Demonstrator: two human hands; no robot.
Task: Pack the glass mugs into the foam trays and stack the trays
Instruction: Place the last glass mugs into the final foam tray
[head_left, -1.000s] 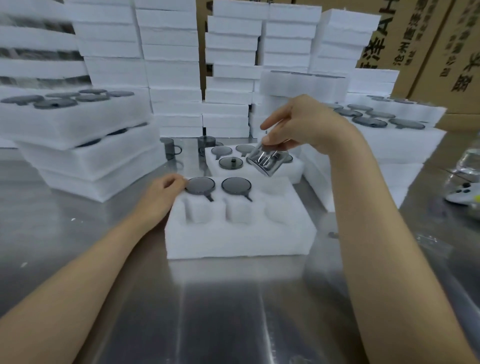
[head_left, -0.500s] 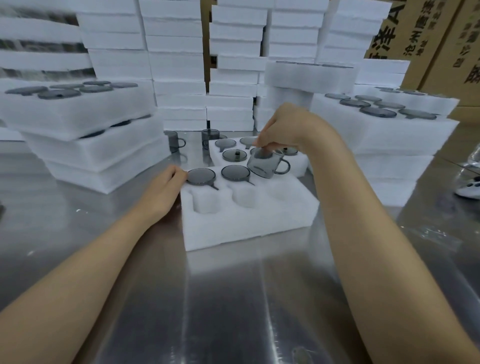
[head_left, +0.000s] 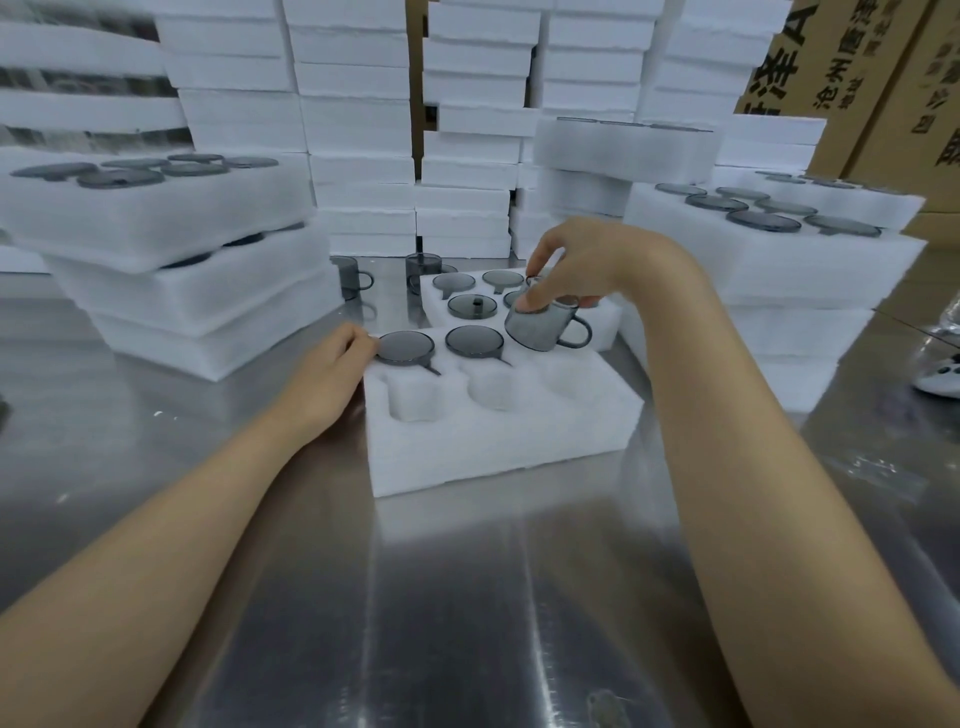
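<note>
A white foam tray (head_left: 498, 447) lies on the steel table in front of me. Two grey glass mugs (head_left: 405, 347) (head_left: 474, 342) sit sunk in its back-row holes; its three front holes hold nothing. My right hand (head_left: 576, 265) pinches the rim of a third grey mug (head_left: 540, 327), tilted, at the back-right hole, handle pointing right. My left hand (head_left: 332, 374) rests against the tray's left edge, fingertips touching the leftmost mug. Behind lies a second tray (head_left: 605, 325) with mugs and a lid in it.
Two loose mugs (head_left: 353, 278) (head_left: 423, 267) stand on the table behind the trays. Stacks of filled trays rise at left (head_left: 171, 291) and right (head_left: 779, 270). Walls of empty foam (head_left: 358, 130) and cardboard boxes (head_left: 852, 67) stand at the back. A white object (head_left: 940, 379) lies far right.
My right hand has carried the mug down from the air to the back-right hole and turned it more upright. My left hand has stayed at the tray's left edge.
</note>
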